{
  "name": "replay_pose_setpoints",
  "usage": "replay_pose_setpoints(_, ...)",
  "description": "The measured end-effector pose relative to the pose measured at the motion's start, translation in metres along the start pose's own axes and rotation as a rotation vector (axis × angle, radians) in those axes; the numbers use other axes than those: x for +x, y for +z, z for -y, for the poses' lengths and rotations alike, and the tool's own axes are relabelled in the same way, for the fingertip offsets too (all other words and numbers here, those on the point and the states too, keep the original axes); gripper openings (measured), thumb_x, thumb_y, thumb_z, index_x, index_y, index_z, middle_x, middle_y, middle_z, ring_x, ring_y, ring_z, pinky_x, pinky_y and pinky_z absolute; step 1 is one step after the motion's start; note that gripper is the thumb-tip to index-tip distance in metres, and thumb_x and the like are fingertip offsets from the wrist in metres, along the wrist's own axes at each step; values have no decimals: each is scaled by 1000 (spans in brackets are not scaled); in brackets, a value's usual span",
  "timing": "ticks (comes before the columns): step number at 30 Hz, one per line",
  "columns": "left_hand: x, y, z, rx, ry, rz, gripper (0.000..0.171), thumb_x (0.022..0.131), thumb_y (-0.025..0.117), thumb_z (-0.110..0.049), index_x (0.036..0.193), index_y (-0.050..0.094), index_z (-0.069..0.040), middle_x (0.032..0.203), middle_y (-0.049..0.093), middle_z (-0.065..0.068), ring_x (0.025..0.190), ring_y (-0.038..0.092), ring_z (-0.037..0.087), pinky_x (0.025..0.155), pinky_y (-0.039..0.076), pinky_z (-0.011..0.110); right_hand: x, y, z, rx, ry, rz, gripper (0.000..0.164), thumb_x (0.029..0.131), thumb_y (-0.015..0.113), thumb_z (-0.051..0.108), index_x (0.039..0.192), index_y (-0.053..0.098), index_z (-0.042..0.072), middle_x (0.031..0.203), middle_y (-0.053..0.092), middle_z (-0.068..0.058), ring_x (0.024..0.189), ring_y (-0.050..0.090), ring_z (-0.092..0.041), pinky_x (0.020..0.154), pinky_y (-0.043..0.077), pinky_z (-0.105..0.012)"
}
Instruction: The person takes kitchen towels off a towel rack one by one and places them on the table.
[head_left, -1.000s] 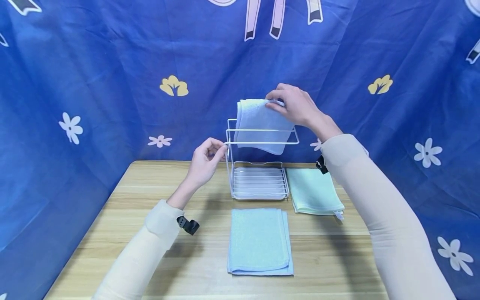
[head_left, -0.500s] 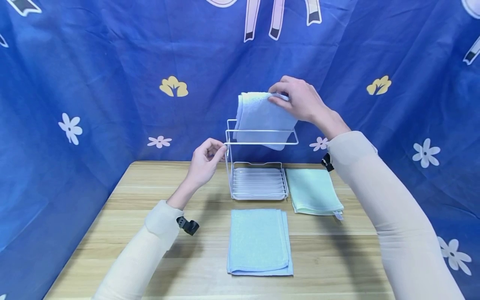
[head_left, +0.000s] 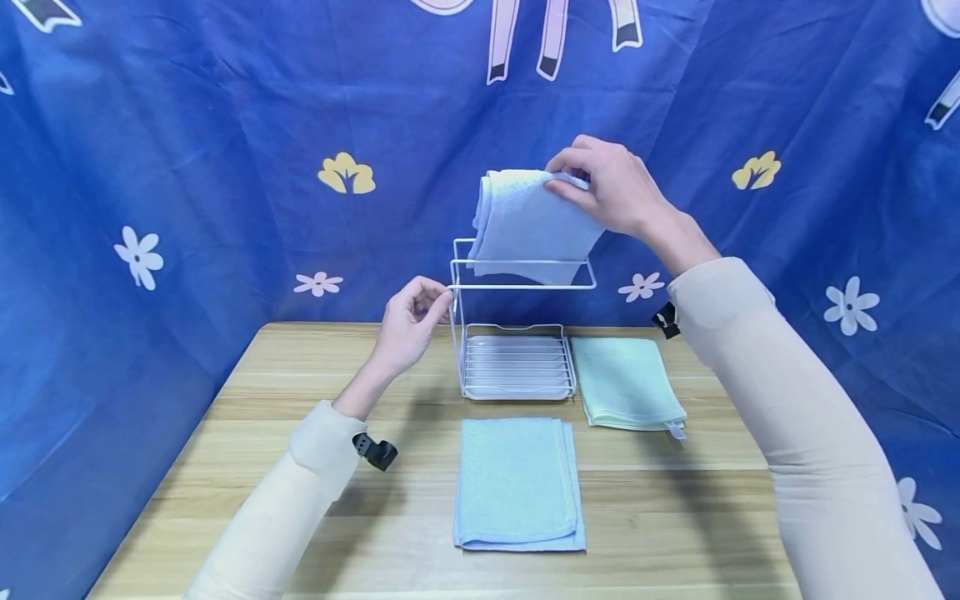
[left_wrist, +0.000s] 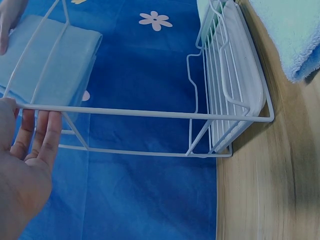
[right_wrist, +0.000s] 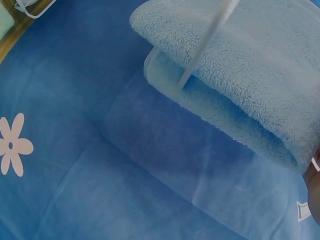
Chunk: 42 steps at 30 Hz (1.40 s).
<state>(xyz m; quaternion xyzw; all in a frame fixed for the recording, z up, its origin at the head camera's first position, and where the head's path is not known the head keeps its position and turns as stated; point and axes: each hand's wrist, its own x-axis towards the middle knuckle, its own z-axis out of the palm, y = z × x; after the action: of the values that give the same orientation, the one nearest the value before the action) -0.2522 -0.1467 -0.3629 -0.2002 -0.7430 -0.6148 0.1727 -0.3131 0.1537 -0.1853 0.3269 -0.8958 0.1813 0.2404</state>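
In the head view a white wire rack (head_left: 522, 287) stands on the table, tall on its left side. My left hand (head_left: 408, 323) holds its upper left corner; in the left wrist view the fingers (left_wrist: 49, 137) curl at the white bar. A folded light blue towel (head_left: 534, 218) hangs at the rack's top, its lower part behind the front bars. My right hand (head_left: 615, 187) pinches the towel's upper right edge. The right wrist view has a white bar (right_wrist: 207, 42) reaching the gap between the towel's fluffy layers. Most of the right hand is out of that view.
A slatted tray (head_left: 517, 367) forms the rack's base. Right of it lies a folded pale green towel (head_left: 628, 379) with a small tag. Another folded light blue towel (head_left: 519, 483) lies in front on the wooden table (head_left: 300, 367). A blue patterned curtain (head_left: 247, 167) hangs behind.
My right hand has moved up and slightly right, raising the towel higher over the rack. The left hand and the rack have stayed in place.
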Motion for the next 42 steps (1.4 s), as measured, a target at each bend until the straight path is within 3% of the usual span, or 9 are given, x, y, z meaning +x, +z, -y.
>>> replay_pose_setpoints(4,0,-1,0,9,-3,3,15,105,66,-10,106,66,5,83,67,-3,74,66,3,71,62,18,0,-5,1,-3,-7,-20,23,105,67,30,117,77,12,103,67,-12,87,57,-28,70,39,-36)
replay_pose_setpoints(10,0,-1,0,9,-3,5,15,105,65,-10,107,66,5,89,66,22,74,66,2,71,62,17,1,-15,1,0,-23,-47,25,105,68,29,117,76,8,103,67,-13,87,55,-27,72,39,-34)
replay_pose_setpoints(34,2,-2,-1,24,-9,8,17,105,65,-12,107,65,5,91,67,21,74,66,2,71,62,17,-7,-60,-4,-12,-29,-202,25,105,68,24,117,77,4,98,64,-17,87,50,-13,75,37,-16)
replay_pose_setpoints(42,2,-2,1,14,-11,9,16,105,65,-11,107,65,5,91,66,22,75,66,3,72,63,18,-15,-65,-8,-34,-50,-218,22,102,72,22,114,78,4,96,64,-17,84,43,-7,72,31,-18)
